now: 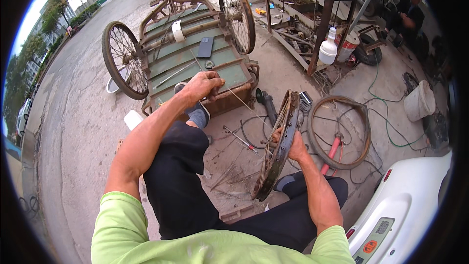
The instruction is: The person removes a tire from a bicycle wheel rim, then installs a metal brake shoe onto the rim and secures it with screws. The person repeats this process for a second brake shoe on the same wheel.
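My left hand (206,86) is closed in a pinch on the end of a thin spoke (244,104), which slants down to the right toward a rusty wheel rim (279,159). That rim stands nearly edge-on between my knees, with several spokes in it. My right hand (296,147) grips the rim's right side, its fingers reaching inside among the spokes. Loose spokes (227,173) lie on the ground left of the rim. Whether the held spoke is attached at the hub is too fine to tell.
An upturned green cart (181,63) with two wheels lies ahead, a phone (205,47) on it. An angle grinder (266,102), a loose tyre (339,164) and a red pump (332,154) surround the rim. Right are a metal rack (312,29), bucket (419,101) and white vehicle (410,200); a person (410,17) sits behind.
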Tool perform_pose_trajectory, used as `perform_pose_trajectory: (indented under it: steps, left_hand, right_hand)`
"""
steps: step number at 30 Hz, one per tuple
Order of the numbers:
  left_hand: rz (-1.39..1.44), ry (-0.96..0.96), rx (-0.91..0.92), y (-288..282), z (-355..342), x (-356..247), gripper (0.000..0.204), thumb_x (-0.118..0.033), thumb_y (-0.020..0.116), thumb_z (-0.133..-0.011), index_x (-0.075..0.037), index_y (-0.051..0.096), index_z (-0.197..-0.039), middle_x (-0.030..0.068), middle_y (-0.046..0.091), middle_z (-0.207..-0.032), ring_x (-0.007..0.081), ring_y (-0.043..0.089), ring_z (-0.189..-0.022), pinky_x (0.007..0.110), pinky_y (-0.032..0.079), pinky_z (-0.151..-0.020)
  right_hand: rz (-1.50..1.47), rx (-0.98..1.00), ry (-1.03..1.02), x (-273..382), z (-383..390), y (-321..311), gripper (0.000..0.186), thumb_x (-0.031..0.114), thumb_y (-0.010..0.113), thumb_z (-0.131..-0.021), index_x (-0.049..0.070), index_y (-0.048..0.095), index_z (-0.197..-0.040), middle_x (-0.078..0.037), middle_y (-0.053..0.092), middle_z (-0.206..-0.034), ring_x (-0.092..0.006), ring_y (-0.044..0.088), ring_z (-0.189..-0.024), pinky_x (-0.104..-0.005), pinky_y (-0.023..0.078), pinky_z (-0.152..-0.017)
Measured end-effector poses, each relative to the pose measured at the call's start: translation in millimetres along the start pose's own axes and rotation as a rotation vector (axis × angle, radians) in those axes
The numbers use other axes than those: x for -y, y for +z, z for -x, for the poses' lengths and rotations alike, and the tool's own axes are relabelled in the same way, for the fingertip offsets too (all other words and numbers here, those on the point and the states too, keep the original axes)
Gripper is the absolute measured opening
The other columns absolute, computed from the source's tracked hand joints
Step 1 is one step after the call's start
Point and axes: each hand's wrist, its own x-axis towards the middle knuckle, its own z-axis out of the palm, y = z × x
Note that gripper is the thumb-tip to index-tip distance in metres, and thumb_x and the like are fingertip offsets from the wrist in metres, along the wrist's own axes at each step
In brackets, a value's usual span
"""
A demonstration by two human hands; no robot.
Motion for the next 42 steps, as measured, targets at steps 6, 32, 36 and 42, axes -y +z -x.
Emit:
perform_pose_trajectory:
  steps: [6,32,36,42]
  left_hand:
    - [-0.127,-0.018,-0.083,3.7,4.0,-4.2,0.031,-0.028,0.066,-0.105,-0.003,0.063,-0.087,0.0019,0.058,-0.066,0.0119,0.054,-0.050,0.029,0.046,-0.048]
    - [0.124,0.059,0.023,3.0,3.0,-2.2,0.020,-0.020,0.072,-0.105,-0.003,0.065,-0.114,0.0048,0.068,-0.092,0.0140,0.069,-0.080,0.029,0.059,-0.076]
    - [-0.035,0.091,-0.005,4.4,5.3,-3.4,0.022,-0.024,0.069,-0.107,-0.003,0.065,-0.100,0.0028,0.064,-0.082,0.0117,0.063,-0.068,0.027,0.053,-0.063]
    - [-0.278,-0.011,-0.075,4.9,6.6,-15.6,0.037,-0.033,0.065,-0.107,-0.006,0.061,-0.083,0.0012,0.055,-0.065,0.0104,0.052,-0.053,0.029,0.040,-0.049]
  right_hand:
    - [0.049,0.039,0.050,17.7,2.4,7.2,0.023,0.020,0.073,-0.101,-0.003,0.070,-0.098,-0.003,0.071,-0.085,-0.0103,0.063,-0.077,-0.0302,0.053,-0.070]
    - [0.017,-0.007,0.054,16.1,2.8,5.0,0.025,0.022,0.076,-0.100,-0.002,0.072,-0.099,-0.006,0.074,-0.080,-0.0120,0.067,-0.073,-0.0332,0.054,-0.066]
    - [0.043,0.004,0.042,11.7,0.7,5.8,0.024,0.021,0.076,-0.101,-0.002,0.072,-0.098,-0.005,0.074,-0.080,-0.0116,0.068,-0.074,-0.0324,0.055,-0.066]
    - [0.047,0.008,0.090,20.6,0.7,9.9,0.021,0.018,0.077,-0.101,-0.002,0.072,-0.102,-0.004,0.075,-0.084,-0.0111,0.069,-0.075,-0.0331,0.057,-0.069]
